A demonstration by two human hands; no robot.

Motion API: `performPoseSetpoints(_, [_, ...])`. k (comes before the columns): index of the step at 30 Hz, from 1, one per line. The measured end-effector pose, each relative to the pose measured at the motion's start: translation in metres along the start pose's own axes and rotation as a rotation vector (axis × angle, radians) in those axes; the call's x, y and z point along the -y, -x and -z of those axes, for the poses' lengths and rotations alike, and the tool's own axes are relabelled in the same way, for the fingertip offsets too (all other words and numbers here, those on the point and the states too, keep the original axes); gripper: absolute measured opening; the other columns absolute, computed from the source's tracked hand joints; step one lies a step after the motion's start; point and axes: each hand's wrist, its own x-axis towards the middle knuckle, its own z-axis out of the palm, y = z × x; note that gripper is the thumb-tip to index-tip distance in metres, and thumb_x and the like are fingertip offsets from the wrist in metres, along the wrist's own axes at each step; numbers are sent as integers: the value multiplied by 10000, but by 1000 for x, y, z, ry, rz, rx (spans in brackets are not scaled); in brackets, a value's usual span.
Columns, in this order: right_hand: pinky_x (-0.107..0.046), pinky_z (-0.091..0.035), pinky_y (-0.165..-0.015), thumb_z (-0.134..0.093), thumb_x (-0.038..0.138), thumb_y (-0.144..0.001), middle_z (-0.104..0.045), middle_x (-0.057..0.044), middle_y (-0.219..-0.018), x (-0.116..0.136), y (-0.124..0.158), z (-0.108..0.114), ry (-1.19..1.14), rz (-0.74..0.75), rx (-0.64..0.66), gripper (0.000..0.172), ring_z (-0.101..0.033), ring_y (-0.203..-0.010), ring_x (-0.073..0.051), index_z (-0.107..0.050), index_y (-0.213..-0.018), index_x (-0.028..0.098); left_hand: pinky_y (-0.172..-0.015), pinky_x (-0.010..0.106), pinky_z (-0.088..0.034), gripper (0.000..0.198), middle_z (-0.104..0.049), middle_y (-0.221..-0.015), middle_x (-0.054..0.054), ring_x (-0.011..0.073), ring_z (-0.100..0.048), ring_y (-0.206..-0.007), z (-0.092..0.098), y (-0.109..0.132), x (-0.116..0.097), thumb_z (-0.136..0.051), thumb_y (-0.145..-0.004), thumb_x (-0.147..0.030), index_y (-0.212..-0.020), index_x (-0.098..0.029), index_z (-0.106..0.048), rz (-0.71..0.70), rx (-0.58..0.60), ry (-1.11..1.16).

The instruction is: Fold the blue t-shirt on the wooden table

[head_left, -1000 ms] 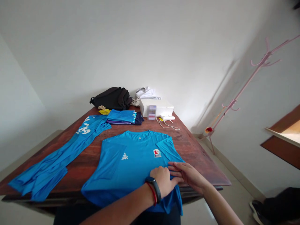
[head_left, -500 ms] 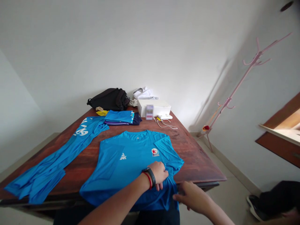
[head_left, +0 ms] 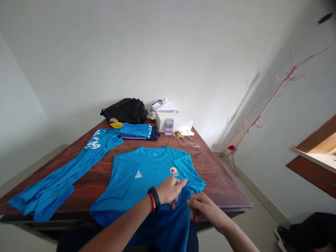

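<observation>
L hand (head_left: 169, 190), R hand (head_left: 204, 208) on tee (head_left: 141, 185)

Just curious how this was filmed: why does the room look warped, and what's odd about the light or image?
In the head view, wide-angle distortion tilts the pink coat rack; soft light casts its faint shadow on the wall; a patch on the white box is pixelated.

Soft daylight lit the room, brightest on the ledge (head_left: 315, 154) at far right; the coat rack (head_left: 273, 96) threw a faint shadow upper right (edges bent wide-angle), and the left hand (head_left: 170, 190) and right hand (head_left: 206, 210) looked sharp.
</observation>
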Motion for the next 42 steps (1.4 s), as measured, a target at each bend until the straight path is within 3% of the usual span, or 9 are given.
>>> performPoseSetpoints(3, [-243,-531,-578,-719,480,-824,-660,11,-671,10,-11,-8,-350,1,-45,317,-645,-624,-144,-628,-761,183,-469,244,-409,710,-617,-624,15,168,-618,-507,8,36,-5,-227,-921,-788,-818,-179,-577,-90,-27,-63])
performPoseSetpoints(6, [-248,-554,-563,-731,397,-835,-667,-1,-709,14,-28,-17,-583,-36,-127,257,-660,-613,-142,-627,-775,170,-635,287,-466,608,-711,-820,58,242,-694,-757,6,62,-4,-483,-843,-776,-931,-193,-635,-118,-191,-385])
performPoseSetpoints(9, [-246,-573,-596,-670,346,-890,-703,-52,-760,17,-45,-25,-661,-118,-135,227,-698,-658,-149,-650,-798,138,-730,337,-482,593,-733,-984,100,328,-695,-931,-2,67,8,-689,-745,-669,-1105,-202,-627,-30,-316,-596])
performPoseSetpoints(12, [-253,-583,-638,-651,355,-909,-726,-77,-824,16,-56,-30,-661,-146,-135,231,-718,-706,-151,-662,-850,132,-726,343,-477,392,-732,-1031,124,329,-698,-951,-7,59,23,-619,-865,-405,-1195,-196,-596,67,-387,-648])
performPoseSetpoints(18, [-313,-566,-796,-725,472,-845,-728,-84,-1034,11,-48,-31,-314,89,-82,342,-701,-979,-218,-668,-1000,173,-639,252,-401,168,-674,-780,34,202,-658,-756,6,53,41,-570,-894,-217,-1052,-189,-621,-71,-449,-392])
performPoseSetpoints(27, [-385,-503,-969,-653,277,-904,-669,-46,-1149,28,-25,-44,326,421,87,700,-631,-1090,-212,-353,-1536,304,-712,248,-410,359,-633,-818,-15,171,-620,-786,49,77,24,-549,-931,-247,-1289,-253,-570,-227,-436,-370])
performPoseSetpoints(31, [-355,-528,-881,-685,297,-891,-675,-42,-1097,46,-39,-51,382,484,11,631,-643,-996,-202,-447,-1475,289,-751,247,-425,436,-634,-873,-18,161,-615,-829,73,78,5,-599,-921,-264,-1351,-265,-529,-351,-343,-345])
performPoseSetpoints(35, [-330,-510,-808,-724,378,-866,-646,-61,-1079,66,-48,-56,482,615,-55,293,-607,-968,-211,-684,-1118,232,-735,230,-438,472,-616,-824,-27,151,-608,-803,85,76,-5,-643,-905,-314,-1353,-236,-515,-416,-258,-212])
performPoseSetpoints(42, [-266,-426,-666,-688,451,-872,-583,13,-747,83,-53,-61,413,604,-14,286,-523,-720,-143,-594,-775,199,-734,248,-459,509,-608,-904,-8,161,-615,-830,84,84,0,-706,-865,-416,-1299,-228,-515,-419,-269,-28])
